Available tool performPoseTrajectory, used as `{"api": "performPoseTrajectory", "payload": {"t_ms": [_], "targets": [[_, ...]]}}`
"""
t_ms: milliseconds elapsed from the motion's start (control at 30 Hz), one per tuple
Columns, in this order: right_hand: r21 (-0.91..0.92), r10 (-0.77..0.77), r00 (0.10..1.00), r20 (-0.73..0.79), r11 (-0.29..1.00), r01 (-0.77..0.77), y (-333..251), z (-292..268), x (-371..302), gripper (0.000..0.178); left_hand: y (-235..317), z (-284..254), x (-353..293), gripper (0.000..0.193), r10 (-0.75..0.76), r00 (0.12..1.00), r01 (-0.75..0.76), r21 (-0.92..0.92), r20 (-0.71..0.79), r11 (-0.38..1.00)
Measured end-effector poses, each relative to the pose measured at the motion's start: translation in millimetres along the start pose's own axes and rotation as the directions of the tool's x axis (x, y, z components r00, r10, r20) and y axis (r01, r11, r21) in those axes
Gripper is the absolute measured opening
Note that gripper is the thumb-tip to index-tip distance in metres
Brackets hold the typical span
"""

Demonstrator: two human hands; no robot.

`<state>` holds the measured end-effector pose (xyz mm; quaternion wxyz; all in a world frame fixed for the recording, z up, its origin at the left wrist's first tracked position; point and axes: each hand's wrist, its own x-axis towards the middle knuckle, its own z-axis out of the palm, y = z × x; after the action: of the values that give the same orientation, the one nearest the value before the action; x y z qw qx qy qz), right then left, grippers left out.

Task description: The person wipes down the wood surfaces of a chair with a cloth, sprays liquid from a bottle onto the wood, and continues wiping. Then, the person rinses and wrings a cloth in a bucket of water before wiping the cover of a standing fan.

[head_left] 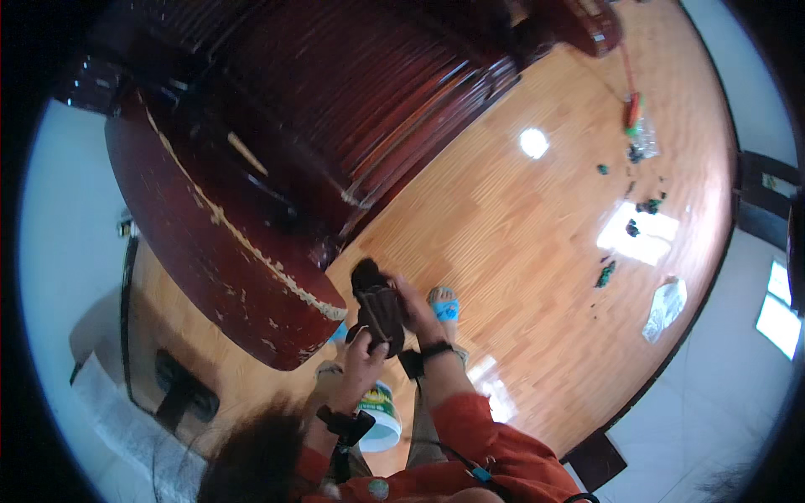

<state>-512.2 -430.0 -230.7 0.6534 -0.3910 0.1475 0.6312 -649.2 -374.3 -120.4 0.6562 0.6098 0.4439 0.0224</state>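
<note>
In front of my body I hold a dark brown, soft-looking item (381,312), long and shaped somewhat like a shoe; its exact kind is unclear. My left hand (364,359) is closed in a pinch at its lower end. Along its right side my right hand (412,303) grips it, with most of the fingers hidden behind. A black band with a small box sits on each wrist. Below my hands, between my legs, stands a white bucket (381,427) with a green label.
A dark red wooden bench (377,109) with a worn, chipped armrest (226,243) is close on my left. Dark green scraps (605,274) and a clear plastic bag (667,310) lie on the wooden floor (503,218) at right. My feet wear blue slippers (447,310).
</note>
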Motion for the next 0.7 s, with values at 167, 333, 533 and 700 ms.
{"api": "performPoseTrajectory", "payload": {"t_ms": [167,333,533,700], "targets": [[0.073,-0.13,0.991,0.013,0.989,0.128,-68.5,35.6,-90.7,0.038,101.8,24.3,8.8,0.04,0.122,0.894,-0.269,0.297,0.431,0.916],[0.258,-0.304,0.916,-0.263,0.892,0.37,-155.3,-22.7,-18.6,0.044,229.0,-18.2,40.3,0.063,-0.192,0.817,0.029,0.294,0.544,0.955],[-0.157,-0.74,0.61,-0.284,0.663,0.732,-299.5,-80.1,144.7,0.04,311.6,-32.6,195.0,0.038,-0.086,0.962,-0.168,0.81,0.259,0.562],[-0.908,-0.522,0.837,-0.167,0.412,0.076,-160.5,-30.6,177.2,0.04,275.3,-31.0,331.6,0.047,-0.164,0.939,-0.261,0.936,0.303,0.238]]}}
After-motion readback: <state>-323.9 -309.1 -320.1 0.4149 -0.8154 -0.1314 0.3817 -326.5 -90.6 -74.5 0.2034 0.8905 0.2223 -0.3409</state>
